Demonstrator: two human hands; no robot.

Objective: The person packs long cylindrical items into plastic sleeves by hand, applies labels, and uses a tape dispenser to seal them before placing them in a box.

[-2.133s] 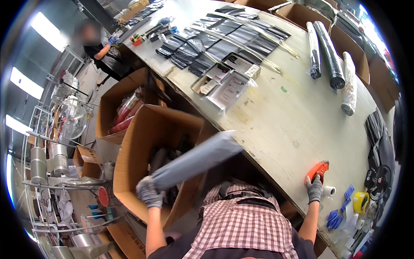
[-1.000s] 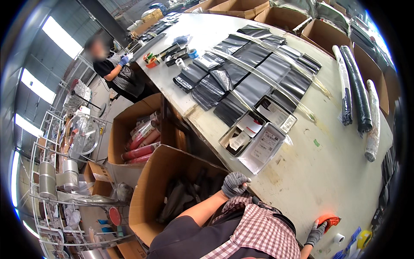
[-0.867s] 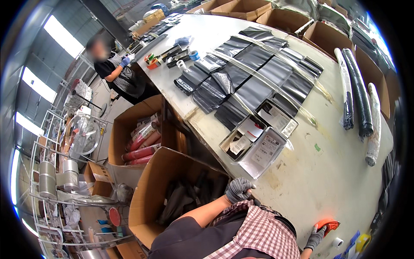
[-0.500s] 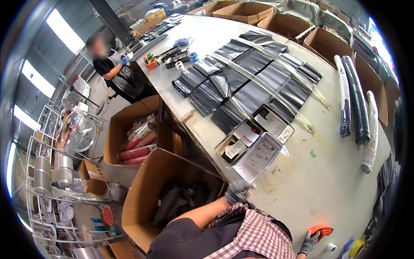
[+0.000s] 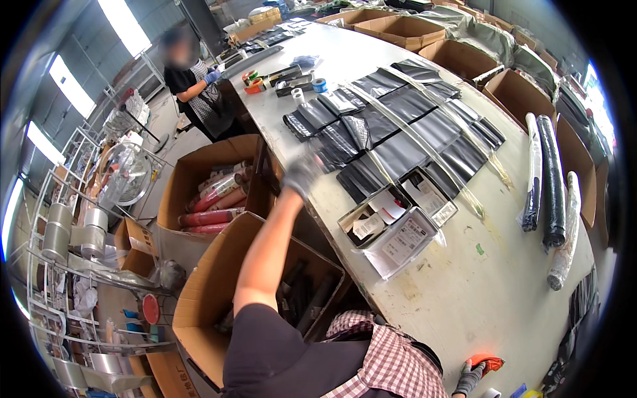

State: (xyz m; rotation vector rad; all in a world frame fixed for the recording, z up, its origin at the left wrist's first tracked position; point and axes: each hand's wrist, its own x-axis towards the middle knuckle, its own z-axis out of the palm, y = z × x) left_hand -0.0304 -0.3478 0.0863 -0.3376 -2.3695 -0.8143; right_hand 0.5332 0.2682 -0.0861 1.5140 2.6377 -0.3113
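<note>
The left hand (image 5: 302,174), in a grey glove, is stretched out over the near edge of the long work table (image 5: 464,278), at the row of black plastic bags (image 5: 398,132) laid out flat there. The hand is smeared by motion, so whether its fingers are spread or curled around something cannot be told; it seems to hover at the nearest bag's corner, but contact is unclear.

The right hand (image 5: 470,377), also gloved, sits at the table's bottom edge, closed around an orange tool (image 5: 488,363); the picture rim cuts off much of both, and the tool's kind is not readable.

On the table, just right of the left hand, lies a clear tray of small cards and labels (image 5: 391,225). Toward the table's far right side lie three long wrapped rolls (image 5: 551,192). Below the table's left edge stand two open cardboard boxes: the nearer box (image 5: 219,292) is partly hidden by the person's arm and dark shoulder, its contents dim; the farther box (image 5: 199,192) holds red tubes. Another person (image 5: 192,86) stands at the table's far left end.
</note>
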